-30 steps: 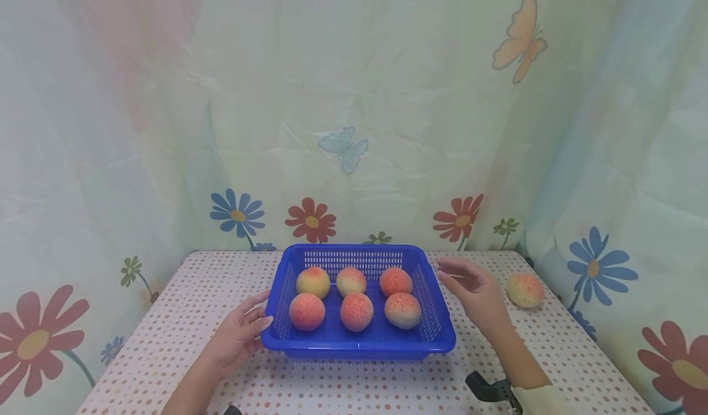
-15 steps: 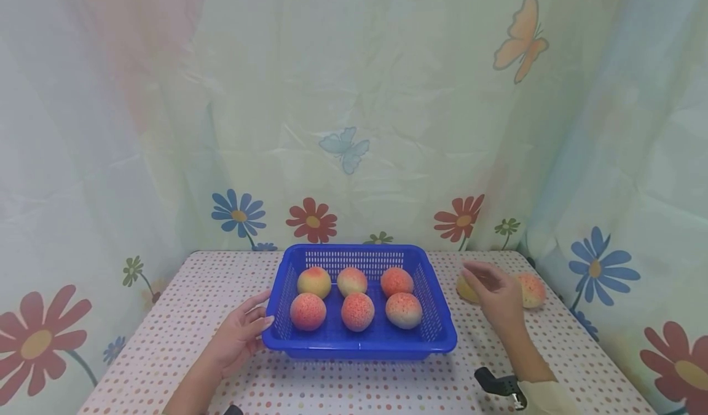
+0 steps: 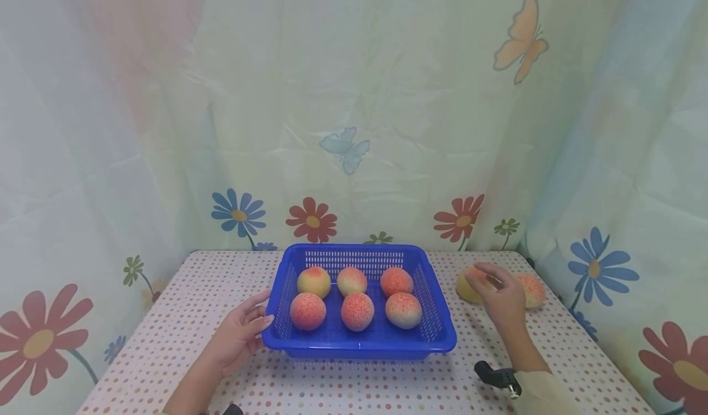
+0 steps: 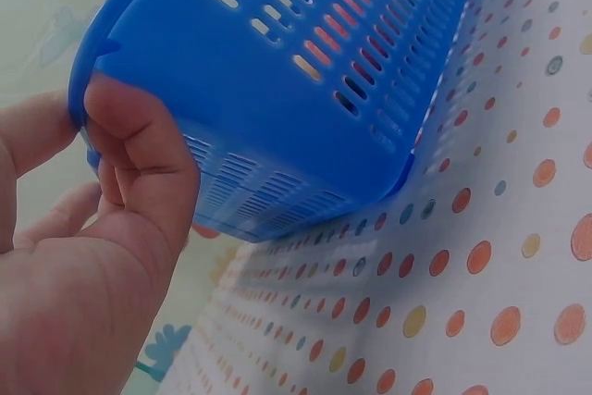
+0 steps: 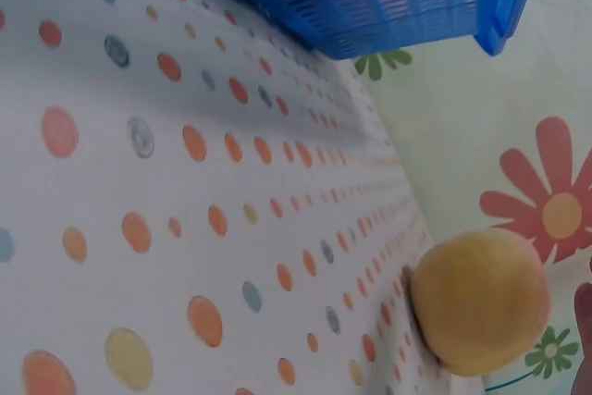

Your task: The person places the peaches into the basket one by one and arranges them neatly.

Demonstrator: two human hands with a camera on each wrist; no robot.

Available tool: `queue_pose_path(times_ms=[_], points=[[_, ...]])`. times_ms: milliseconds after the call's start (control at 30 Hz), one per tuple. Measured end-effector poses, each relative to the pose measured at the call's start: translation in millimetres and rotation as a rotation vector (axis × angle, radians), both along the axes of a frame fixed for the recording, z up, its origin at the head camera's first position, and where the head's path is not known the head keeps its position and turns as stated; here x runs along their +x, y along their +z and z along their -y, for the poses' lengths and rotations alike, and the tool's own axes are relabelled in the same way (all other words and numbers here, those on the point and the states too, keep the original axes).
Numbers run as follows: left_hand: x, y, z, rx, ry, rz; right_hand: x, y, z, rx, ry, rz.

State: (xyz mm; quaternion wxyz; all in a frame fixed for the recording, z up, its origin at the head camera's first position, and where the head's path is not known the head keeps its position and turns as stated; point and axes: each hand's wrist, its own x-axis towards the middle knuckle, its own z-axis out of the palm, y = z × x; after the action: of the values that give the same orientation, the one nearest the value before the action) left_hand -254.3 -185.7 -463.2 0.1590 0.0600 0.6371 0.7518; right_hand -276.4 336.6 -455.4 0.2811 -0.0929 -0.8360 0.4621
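Observation:
A blue plastic basket (image 3: 359,345) stands on the table with several red and yellow peaches (image 3: 357,312) inside. At its left side my left hand (image 3: 239,335) pinches the rim, as the left wrist view shows with the thumb (image 4: 139,127) bent against it. My right hand (image 3: 504,295) is right of the basket, beside a yellow peach (image 3: 469,287) on the table. Its fingers are loosely bent and hold nothing. In the right wrist view a gap separates that peach (image 5: 481,302) from the fingertip (image 5: 583,330) at the right edge.
Another pink-yellow peach (image 3: 532,291) lies farther right, partly behind the right hand. Polka-dot cloth covers the table (image 3: 354,387). A flower-printed curtain (image 3: 354,206) hangs close behind it and along both sides.
My right hand has moved right, away from the basket. The yellow peach beside it has come into sight and now shows more fully. The left hand and basket stay put.

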Motion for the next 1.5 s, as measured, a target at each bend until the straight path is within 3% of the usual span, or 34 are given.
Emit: queue_pose_path(times_ms=[200, 667, 1233, 1500], points=[[-1.6, -0.8, 0.1, 0.005, -0.003, -0.003, -8.9, -3.0, -4, 0.037, -0.014, 0.079], [0.0, -1.2, -0.6, 0.001, -0.002, -0.02, -28.5, -21.5, -11, 0.046, -0.064, 0.135], [0.9, -0.2, -2.1, 0.023, 0.005, -0.008, -36.5, -34.0, -20, 0.024, -0.054, 0.288], [0.6, -1.0, -1.3, 0.009, 0.006, -0.018, -34.7, -29.1, -19, -0.024, -0.042, 0.321]])
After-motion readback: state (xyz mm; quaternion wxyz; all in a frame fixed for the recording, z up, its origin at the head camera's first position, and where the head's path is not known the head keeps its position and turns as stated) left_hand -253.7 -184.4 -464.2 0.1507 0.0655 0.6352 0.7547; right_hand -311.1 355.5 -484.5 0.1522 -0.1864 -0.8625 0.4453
